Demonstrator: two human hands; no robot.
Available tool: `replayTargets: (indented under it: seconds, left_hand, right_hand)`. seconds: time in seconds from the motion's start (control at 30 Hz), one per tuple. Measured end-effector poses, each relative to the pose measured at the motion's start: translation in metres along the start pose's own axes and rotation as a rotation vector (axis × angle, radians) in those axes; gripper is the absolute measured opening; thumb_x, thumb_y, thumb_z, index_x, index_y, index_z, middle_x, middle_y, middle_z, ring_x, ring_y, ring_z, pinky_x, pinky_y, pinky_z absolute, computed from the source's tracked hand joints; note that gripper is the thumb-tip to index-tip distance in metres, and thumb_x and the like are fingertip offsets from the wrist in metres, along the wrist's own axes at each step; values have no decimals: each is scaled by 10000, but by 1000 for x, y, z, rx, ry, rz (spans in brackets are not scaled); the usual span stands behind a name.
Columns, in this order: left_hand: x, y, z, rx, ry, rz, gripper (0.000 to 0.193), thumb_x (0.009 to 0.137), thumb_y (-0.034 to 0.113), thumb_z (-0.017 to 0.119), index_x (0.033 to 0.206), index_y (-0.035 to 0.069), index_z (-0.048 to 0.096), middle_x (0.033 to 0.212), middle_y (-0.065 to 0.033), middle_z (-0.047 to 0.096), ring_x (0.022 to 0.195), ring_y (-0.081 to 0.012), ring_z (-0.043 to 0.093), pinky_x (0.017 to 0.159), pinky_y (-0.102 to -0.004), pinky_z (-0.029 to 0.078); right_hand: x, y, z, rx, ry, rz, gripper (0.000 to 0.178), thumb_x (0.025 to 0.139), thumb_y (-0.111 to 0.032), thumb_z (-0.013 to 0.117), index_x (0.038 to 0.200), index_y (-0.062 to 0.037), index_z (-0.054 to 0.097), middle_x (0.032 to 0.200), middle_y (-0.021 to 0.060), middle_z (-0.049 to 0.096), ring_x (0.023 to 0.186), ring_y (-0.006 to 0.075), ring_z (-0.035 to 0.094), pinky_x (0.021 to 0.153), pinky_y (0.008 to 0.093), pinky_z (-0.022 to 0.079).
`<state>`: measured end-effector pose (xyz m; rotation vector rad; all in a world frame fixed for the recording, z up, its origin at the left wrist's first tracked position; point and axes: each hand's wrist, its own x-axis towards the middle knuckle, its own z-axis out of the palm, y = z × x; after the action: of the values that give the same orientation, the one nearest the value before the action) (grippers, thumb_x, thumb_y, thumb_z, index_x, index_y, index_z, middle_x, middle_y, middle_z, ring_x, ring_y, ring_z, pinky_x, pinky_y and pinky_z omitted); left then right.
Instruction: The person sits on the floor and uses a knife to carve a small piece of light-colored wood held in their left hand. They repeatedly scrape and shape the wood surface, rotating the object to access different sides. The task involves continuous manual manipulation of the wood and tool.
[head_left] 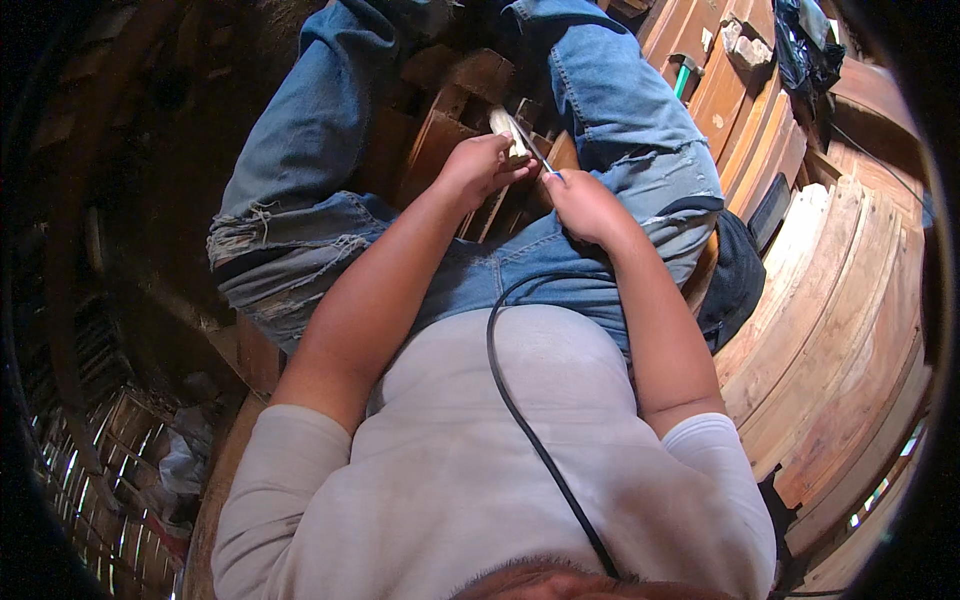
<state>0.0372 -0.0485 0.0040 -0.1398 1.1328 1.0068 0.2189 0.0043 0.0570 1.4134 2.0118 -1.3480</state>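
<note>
Between my knees, my left hand (483, 172) is closed around a small pale piece of wood (503, 125), which sticks up past the fingers. My right hand (583, 206) grips a slim knife-like blade (530, 140) with a bit of blue near the fingers. Its metal part slants up and left, meeting or passing close to the wood's right side. The exact contact is too small to tell. Below the hands, brown wooden pieces (430, 150) lie in shadow.
Long wooden boards (810, 310) are stacked at the right. A green-handled tool (684, 78) lies on planks at the upper right, near a black plastic bag (808, 50). A black cable (515, 405) runs down over my shirt. Crumpled translucent plastic (182, 460) sits at the lower left.
</note>
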Motion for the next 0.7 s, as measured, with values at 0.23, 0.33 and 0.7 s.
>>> replayTargets:
  seconds: [0.23, 0.33, 0.7]
  left_hand:
    - [12, -8, -8, 17, -3, 31, 278, 1060, 182, 514, 1185, -66, 533, 1030, -158, 631, 1061, -302, 703, 899, -376, 627]
    - [11, -7, -8, -30, 5, -37, 282, 1063, 178, 508, 1191, -73, 526, 1041, -165, 634, 1062, -298, 700, 921, -396, 619]
    - [8, -4, -10, -55, -25, -23, 321, 1080, 210, 467, 1240, -59, 536, 1194, -219, 661, 1086, -299, 695, 971, -399, 587]
  right_hand:
    - [10, -15, -6, 11, 15, -73, 519, 1066, -381, 407, 998, 68, 659, 807, 247, 691, 796, 385, 691, 752, 480, 517]
    - [5, 2, 3, 32, 67, -72, 522, 1064, -389, 408, 987, 63, 658, 813, 239, 694, 780, 382, 684, 744, 481, 515]
    - [1, -9, -7, 10, -14, 1, 533, 1067, -370, 372, 1102, 55, 692, 1107, 332, 674, 1073, 482, 647, 939, 518, 501]
